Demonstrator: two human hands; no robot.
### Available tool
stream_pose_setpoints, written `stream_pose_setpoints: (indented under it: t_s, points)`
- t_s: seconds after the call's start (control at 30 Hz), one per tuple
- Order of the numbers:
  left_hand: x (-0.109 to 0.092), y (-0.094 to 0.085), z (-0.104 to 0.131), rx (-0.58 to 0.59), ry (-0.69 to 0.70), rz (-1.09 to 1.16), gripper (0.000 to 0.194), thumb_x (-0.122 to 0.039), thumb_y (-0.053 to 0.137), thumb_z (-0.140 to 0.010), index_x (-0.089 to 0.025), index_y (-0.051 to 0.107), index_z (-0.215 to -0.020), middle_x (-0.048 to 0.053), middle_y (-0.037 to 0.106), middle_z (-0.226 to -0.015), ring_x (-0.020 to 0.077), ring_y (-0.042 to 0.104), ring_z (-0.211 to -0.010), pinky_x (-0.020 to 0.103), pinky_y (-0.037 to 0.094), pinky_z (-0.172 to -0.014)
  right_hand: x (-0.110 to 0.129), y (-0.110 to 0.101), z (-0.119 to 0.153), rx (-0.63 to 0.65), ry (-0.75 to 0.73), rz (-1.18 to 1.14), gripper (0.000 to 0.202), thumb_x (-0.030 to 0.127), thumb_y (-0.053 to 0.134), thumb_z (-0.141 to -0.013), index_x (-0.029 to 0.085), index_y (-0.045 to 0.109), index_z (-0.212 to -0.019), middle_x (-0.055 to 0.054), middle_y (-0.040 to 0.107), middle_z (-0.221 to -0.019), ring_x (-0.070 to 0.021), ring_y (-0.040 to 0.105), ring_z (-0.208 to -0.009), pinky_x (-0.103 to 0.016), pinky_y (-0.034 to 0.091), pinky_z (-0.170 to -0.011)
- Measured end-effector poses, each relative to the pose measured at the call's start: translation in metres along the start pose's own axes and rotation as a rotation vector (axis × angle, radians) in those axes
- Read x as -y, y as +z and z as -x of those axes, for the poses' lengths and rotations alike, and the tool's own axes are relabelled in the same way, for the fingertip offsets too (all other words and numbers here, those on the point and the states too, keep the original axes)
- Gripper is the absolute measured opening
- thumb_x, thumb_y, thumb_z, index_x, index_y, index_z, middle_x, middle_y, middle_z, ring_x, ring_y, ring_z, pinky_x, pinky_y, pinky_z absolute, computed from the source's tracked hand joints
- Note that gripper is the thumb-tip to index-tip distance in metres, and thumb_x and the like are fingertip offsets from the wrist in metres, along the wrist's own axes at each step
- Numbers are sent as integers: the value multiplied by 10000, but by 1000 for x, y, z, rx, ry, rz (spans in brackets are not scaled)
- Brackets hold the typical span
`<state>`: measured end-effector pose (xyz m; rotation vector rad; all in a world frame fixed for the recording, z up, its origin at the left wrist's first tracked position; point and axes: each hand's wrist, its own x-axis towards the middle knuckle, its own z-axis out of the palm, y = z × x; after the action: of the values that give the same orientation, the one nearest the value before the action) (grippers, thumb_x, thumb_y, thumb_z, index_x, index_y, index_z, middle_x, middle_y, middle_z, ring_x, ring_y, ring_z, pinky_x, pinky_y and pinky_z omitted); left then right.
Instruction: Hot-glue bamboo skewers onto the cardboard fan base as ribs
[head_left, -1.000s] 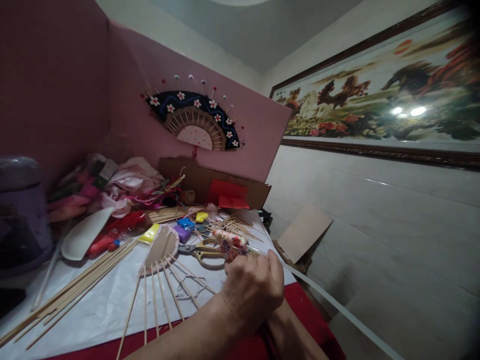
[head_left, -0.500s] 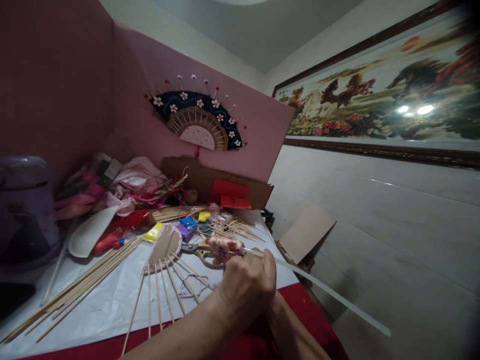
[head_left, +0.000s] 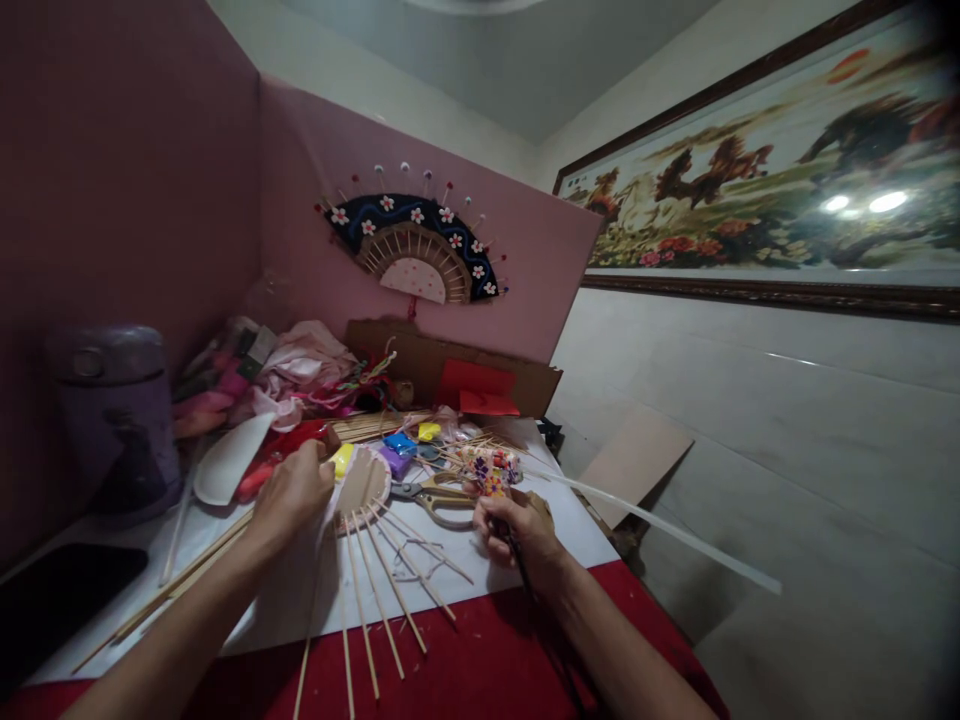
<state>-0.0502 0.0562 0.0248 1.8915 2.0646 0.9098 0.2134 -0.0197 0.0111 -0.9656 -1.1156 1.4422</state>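
Note:
In the head view, my right hand (head_left: pixel 517 530) is closed around a floral-patterned glue gun (head_left: pixel 491 472). A long translucent glue stick (head_left: pixel 660 525) sticks out to the right, and a black cord (head_left: pixel 525 580) hangs below the hand. My left hand (head_left: pixel 296 488) has bent fingers beside the left edge of a half-round cardboard piece (head_left: pixel 364 482); whether they grip anything is hidden. Thin wooden sticks (head_left: pixel 384 590) fan out from that cardboard towards me. Scissors (head_left: pixel 442 500) with gold handles lie between the cardboard and my right hand.
A purple bottle (head_left: pixel 116 420) and a black phone (head_left: pixel 71 610) stand and lie at left. Behind are a white scoop-shaped piece (head_left: pixel 234 460), coloured clay packets (head_left: pixel 397 455) and pink cloth (head_left: pixel 315 355). A decorated fan (head_left: pixel 412 245) hangs on the pink panel.
My left hand has moved from the glue gun leftwards to the half-round cardboard. My right hand now shows holding the glue gun, and the view has shifted slightly left.

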Motion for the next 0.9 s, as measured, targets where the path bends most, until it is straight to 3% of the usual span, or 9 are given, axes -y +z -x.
stream_pose_setpoints:
  t_s: [0.07,0.13,0.27,0.43,0.57,0.7,0.8,0.9]
  points:
    - [10,9,-3,143,7,-81,399,-283,395,-810,-71,555,-1108,221,636,-1092,324,582,-1036,360,422,-764,8,7,0,5,32,11,284,345,607,-729,117,587,-895,34,531,-503,-41,330,-294,-163,202,-282]
    - [12,17,-1,201,35,-151,400,-305,369,-820,-77,556,-1090,232,631,-1089,342,576,-1045,379,423,-763,15,14,-3,50,54,-10,294,347,602,-741,128,574,-934,24,559,-551,-48,359,-319,-164,235,-288]
    - [13,29,2,185,23,-167,425,-302,345,-826,-93,535,-1144,224,630,-1096,346,579,-1040,396,428,-760,16,31,-17,153,79,-42,301,329,601,-742,142,560,-975,36,546,-573,-51,363,-353,-165,256,-306]
    - [19,41,-7,143,-33,-4,474,-277,458,-766,-80,510,-1194,193,650,-1075,291,610,-992,333,441,-746,-5,43,-34,196,75,-32,342,344,643,-699,133,576,-960,63,501,-523,-30,276,-325,-160,215,-286]
    - [15,43,-8,171,-150,241,424,-183,609,-616,-116,602,-1035,92,694,-789,223,649,-732,269,440,-592,-21,36,-39,211,101,21,395,405,682,-688,133,569,-951,55,520,-521,-37,324,-308,-163,203,-274]
    - [6,37,1,309,-193,638,164,-193,648,-535,-146,626,-691,-9,563,-476,172,561,-477,249,383,-454,-22,27,-38,167,85,85,426,510,665,-705,139,573,-895,59,514,-541,-30,332,-296,-167,234,-268]
    - [0,30,8,431,-207,883,131,-262,639,-536,-147,584,-569,-7,522,-437,147,511,-422,242,357,-419,-20,22,-38,164,101,126,465,554,655,-697,133,579,-881,56,497,-571,-31,347,-322,-167,273,-270]
    - [-4,23,12,445,-254,1044,150,-256,647,-506,-143,572,-570,-2,538,-462,133,508,-434,228,355,-415,-18,17,-38,190,132,157,473,546,665,-692,129,595,-906,60,464,-583,-30,337,-342,-169,278,-278]
